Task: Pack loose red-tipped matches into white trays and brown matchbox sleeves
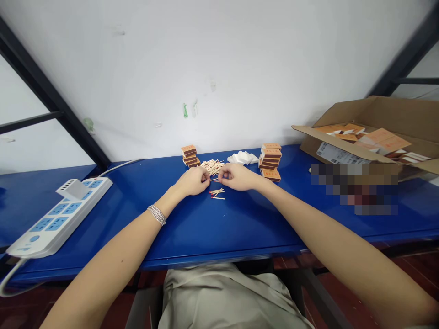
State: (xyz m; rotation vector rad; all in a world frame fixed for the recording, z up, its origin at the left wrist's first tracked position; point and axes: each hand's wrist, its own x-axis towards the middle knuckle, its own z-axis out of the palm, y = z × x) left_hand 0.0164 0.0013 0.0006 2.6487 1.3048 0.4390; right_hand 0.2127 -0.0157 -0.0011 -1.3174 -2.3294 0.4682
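Note:
My left hand (194, 181) is at the front left of a loose heap of matches (213, 165), its thumb and fingers pinched together. My right hand (237, 177) faces it from the other side, also in a pinch. Between the two sets of fingertips a thin match (214, 179) shows, and both hands seem to grip small sticks there; the fingers partly hide them. Just in front of the hands, several red-tipped matches (217, 192) lie in a small separate group on the blue table (206, 228).
Matchbox stacks stand left (189, 155) and right (270, 160) of the heap. White paper trays (243, 158) lie between. An open cardboard box (329, 146) of flat matchbox pieces sits at right. A power strip (61, 214) with a plugged-in adapter is at left.

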